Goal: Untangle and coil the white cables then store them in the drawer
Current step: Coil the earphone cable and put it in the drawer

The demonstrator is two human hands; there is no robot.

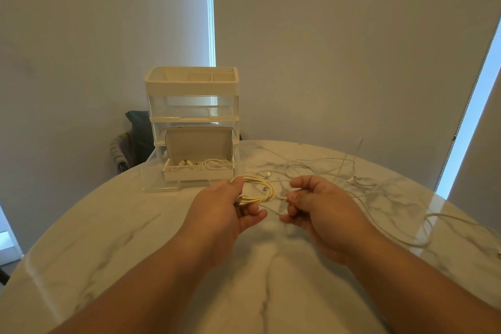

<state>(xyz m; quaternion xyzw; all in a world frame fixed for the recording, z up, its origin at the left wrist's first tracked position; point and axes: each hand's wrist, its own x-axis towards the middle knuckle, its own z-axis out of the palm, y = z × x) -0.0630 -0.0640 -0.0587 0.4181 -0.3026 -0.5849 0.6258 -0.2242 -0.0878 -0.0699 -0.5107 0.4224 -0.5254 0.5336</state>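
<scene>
Coiling a cable (pixel 257 194), my left hand (pixel 225 209) gripping its loops, right hand (pixel 320 206) pinching the tail; drawer (pixel 152 171) holds one, tangle (pixel 325 168) remains.

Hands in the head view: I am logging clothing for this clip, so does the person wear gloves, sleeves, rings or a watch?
No. The left hand and right hand are bare, with no gloves, and no ring shows on the visible fingers. The left forearm and right forearm are uncovered down to the picture's bottom edge: no sleeve, watch or bracelet is in view.
</scene>
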